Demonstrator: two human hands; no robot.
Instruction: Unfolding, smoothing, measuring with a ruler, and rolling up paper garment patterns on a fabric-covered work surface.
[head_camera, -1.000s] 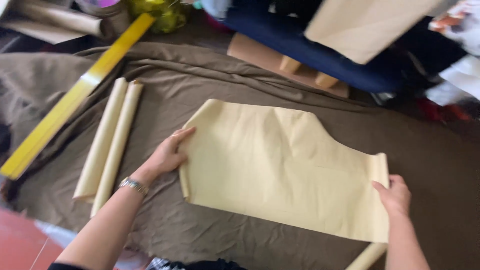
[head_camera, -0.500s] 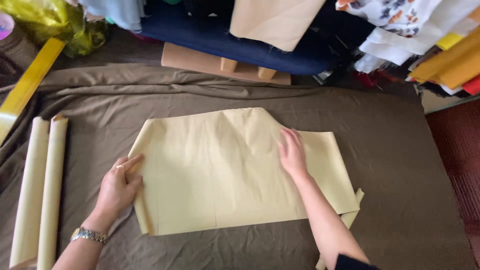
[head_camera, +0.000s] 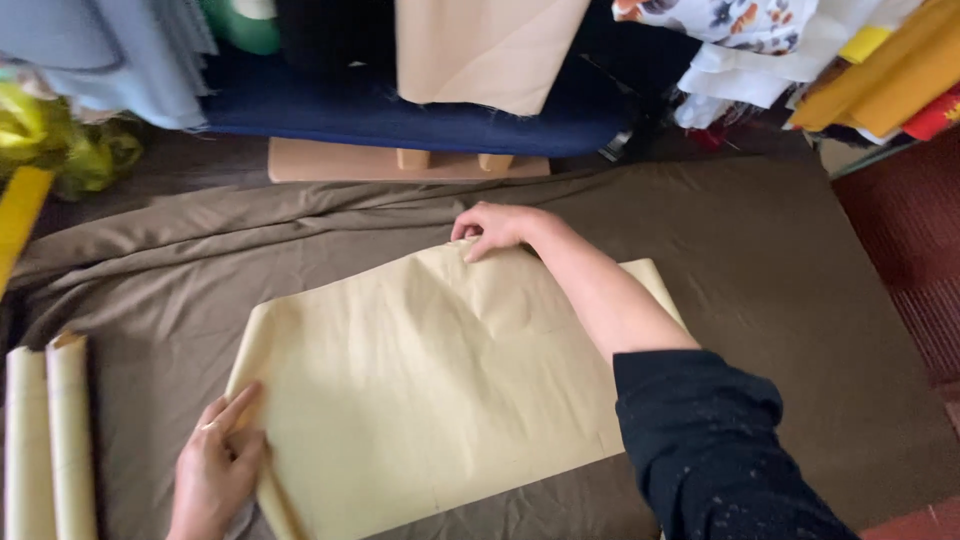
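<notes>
A pale yellow paper pattern sheet (head_camera: 420, 390) lies flat on brown fabric (head_camera: 760, 290) spread over the floor. My left hand (head_camera: 215, 470) presses down on the sheet's near left corner, fingers spread. My right hand (head_camera: 495, 228), arm in a dark sleeve, reaches across the sheet and curls its fingers over the far top edge of the paper.
Two rolled paper tubes (head_camera: 45, 440) lie at the left on the fabric. A yellow ruler (head_camera: 18, 220) shows at the left edge. Beyond the fabric are a wooden board (head_camera: 400, 160), dark blue cloth (head_camera: 400, 110), hanging tan fabric (head_camera: 480, 50) and stacked cloths (head_camera: 850, 60). Red floor (head_camera: 910, 250) is at right.
The view has shifted. My right hand has moved from the sheet's right edge, across its middle, to the far top edge. My left hand has slid down to the near left corner.
</notes>
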